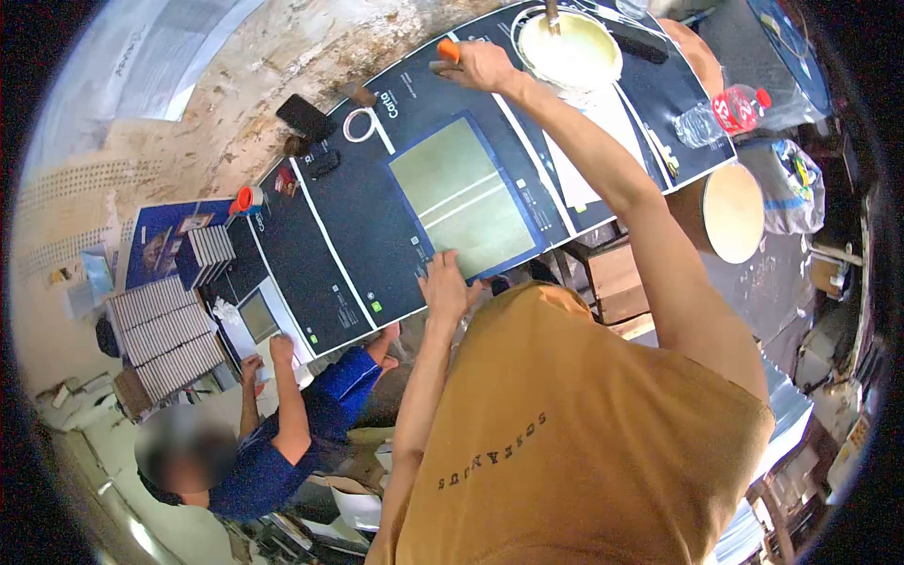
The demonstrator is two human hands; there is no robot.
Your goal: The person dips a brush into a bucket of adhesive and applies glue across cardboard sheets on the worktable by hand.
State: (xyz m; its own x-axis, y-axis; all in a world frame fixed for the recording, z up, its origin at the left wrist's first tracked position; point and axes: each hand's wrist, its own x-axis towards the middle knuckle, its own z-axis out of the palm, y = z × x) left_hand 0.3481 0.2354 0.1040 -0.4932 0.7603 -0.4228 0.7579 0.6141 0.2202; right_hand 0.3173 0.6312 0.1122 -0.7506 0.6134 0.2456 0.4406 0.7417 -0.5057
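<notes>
My left hand [449,287] lies palm down at the near edge of the blue sheet [530,226], fingers loosely spread, the tips on the pale green boards [485,226], gripping nothing. My right hand [482,66] is up beyond the far edge, well apart from the sheet, fingers closed round an orange-ended tool [448,50]; its shape is mostly hidden by my grip. The sheet lies flat on the dark worktop [348,235], in front of my body, its blue border showing around the boards and narrow pale strips running between the two larger panels. I judge the whole piece light, the boards fairly stiff, but the sheet under them thin and soft, so it would probably bend along the strips and crease if lifted by one corner. If there is paste on it, which I cannot tell, the faces could be slippery and the boards could creep. I would take it from opposite sides, fingertips under the blue border and thumbs lightly on the board edges, keeping the span level. Beyond my right forearm stands the tub [601,61] of pale paste, with a white ring [359,124] off to the left of the sheet
</notes>
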